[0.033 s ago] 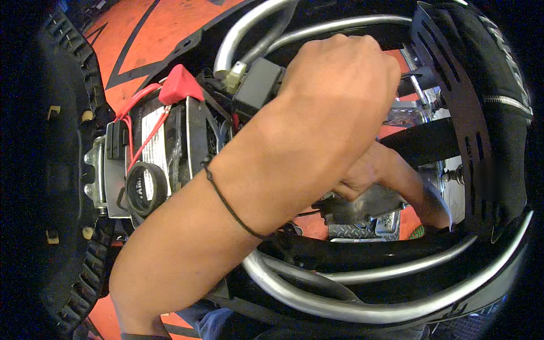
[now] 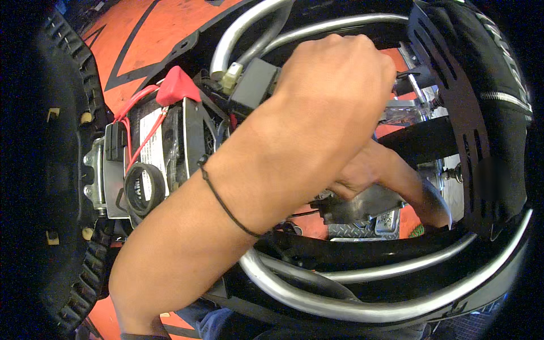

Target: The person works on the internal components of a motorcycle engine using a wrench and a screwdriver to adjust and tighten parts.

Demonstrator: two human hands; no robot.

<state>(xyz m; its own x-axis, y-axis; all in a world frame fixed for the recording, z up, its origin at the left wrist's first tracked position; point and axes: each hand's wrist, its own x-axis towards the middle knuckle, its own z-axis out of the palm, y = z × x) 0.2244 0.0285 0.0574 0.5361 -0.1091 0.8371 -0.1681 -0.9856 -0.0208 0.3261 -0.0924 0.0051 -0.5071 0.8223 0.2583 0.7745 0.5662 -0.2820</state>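
Note:
My left forearm crosses the picture from the lower left, a thin black cord bracelet (image 2: 224, 201) around it. My left hand (image 2: 340, 73) is bent into a fist, back up, over the open frame of a vehicle. Its fingers point down out of sight, so what they grip is hidden. Below it, my right hand (image 2: 360, 173) reaches in from the lower right through the frame. Its fingers look curled near a dark engine part (image 2: 357, 207), partly covered by my left wrist. Close to my left hand sits a dark grey box (image 2: 255, 88) with a pale connector (image 2: 231, 76).
A battery (image 2: 173, 133) with a red terminal cover (image 2: 178, 86), red wires and a black rubber ring (image 2: 144, 188) lies left. Silver tubes (image 2: 362, 311) curve along the near and far sides. A slotted black panel (image 2: 467, 119) stands right. Orange floor (image 2: 127, 45) shows beyond.

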